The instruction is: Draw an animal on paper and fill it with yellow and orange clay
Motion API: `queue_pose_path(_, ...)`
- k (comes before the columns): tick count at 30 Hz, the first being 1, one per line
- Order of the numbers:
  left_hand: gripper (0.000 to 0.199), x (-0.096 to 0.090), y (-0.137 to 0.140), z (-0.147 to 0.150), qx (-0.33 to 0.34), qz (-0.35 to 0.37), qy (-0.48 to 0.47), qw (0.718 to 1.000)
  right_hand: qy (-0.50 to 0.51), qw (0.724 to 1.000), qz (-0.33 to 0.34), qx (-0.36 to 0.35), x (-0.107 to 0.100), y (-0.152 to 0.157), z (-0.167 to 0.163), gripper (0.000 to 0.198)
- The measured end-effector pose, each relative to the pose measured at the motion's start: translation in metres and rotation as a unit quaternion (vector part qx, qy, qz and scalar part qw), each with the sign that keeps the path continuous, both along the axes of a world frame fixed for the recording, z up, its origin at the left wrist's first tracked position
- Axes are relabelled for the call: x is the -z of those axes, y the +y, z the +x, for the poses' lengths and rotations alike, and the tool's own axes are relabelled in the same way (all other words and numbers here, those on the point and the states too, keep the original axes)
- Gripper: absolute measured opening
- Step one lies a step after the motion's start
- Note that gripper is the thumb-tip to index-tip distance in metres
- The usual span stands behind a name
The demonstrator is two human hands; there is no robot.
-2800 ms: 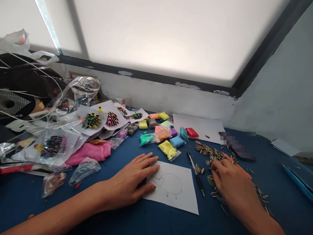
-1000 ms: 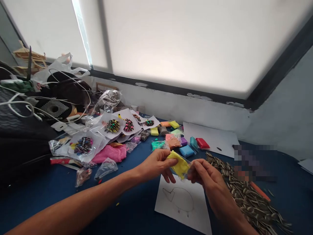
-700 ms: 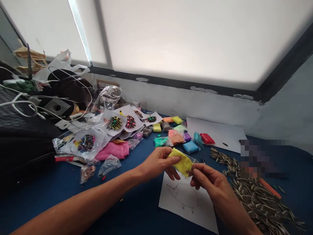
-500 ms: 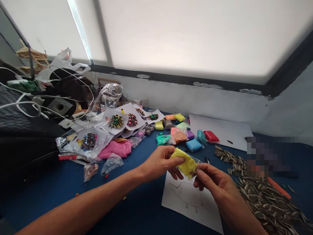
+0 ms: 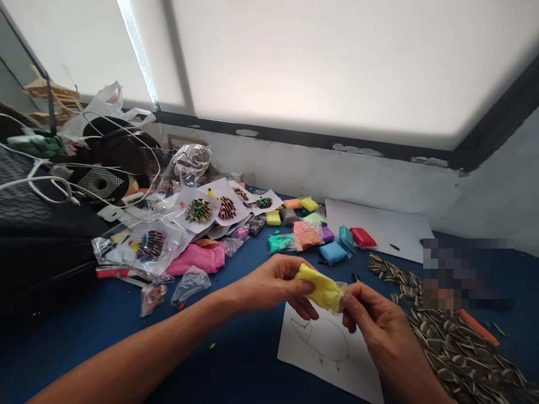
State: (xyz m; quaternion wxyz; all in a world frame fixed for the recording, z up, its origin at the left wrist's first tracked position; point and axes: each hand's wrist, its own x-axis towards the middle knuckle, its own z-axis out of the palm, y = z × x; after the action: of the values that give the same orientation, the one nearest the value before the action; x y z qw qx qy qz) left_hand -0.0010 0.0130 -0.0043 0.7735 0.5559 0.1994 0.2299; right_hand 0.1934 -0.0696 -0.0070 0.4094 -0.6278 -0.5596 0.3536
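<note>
One left hand [image 5: 280, 283] and one right hand [image 5: 375, 317] have one yellow packet [image 5: 320, 289] between them. On the tabletop [image 5: 236, 359] lie two other yellow packets [image 5: 273, 217], one red packet [image 5: 362, 238], one blue packet [image 5: 334, 252] and one purple packet [image 5: 326, 234]. Five paper-backed figures [image 5: 227, 207] show at left, with one pink cloth [image 5: 197, 259]. One drawing sheet [image 5: 303, 350] lies near; seeds [image 5: 457, 359] at right defy counting.

No text can be read; pale marks on the black dotted disc [image 5: 100, 183] are too small.
</note>
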Motion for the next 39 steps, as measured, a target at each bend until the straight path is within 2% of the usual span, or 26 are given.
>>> queue_pose_path(4,0.046,0.0,0.001,-0.001,0.012,-0.029,-0.015,0.999,-0.016,1.0,-0.006,0.002,-0.006,0.001,-0.001,0.04)
queue_pose_path(8,0.036,0.001,0.002,-0.002,0.018,-0.04,-0.015,0.999,-0.003,1.0,-0.018,-0.009,-0.01,0.002,-0.006,0.037)
queue_pose_path(13,0.04,0.002,-0.002,0.0,-0.044,-0.051,0.008,0.998,0.008,1.0,-0.012,-0.001,-0.006,-0.002,-0.008,0.033)
queue_pose_path(17,0.04,0.004,-0.004,0.002,-0.061,-0.059,0.016,0.996,-0.001,1.0,0.007,0.001,0.001,-0.005,-0.007,0.029)
queue_pose_path(21,0.043,0.003,-0.005,0.002,-0.057,-0.064,0.011,0.996,-0.001,1.0,0.005,-0.004,0.008,-0.005,-0.003,0.043)
queue_pose_path(24,0.048,0.002,-0.007,0.001,-0.048,-0.07,0.014,0.996,0.002,1.0,0.001,-0.01,0.009,-0.004,-0.001,0.046)
queue_pose_path(31,0.049,0.004,-0.008,0.004,-0.061,-0.046,0.016,0.997,0.024,0.999,-0.008,-0.031,0.001,-0.004,-0.003,0.04)
queue_pose_path(35,0.047,0.006,-0.009,0.007,-0.073,-0.027,0.034,0.996,-0.006,0.999,0.015,-0.045,0.003,-0.005,-0.006,0.037)
queue_pose_path(39,0.046,0.005,-0.011,0.009,-0.083,-0.032,0.044,0.995,-0.019,0.999,0.038,-0.028,0.005,-0.007,-0.012,0.032)
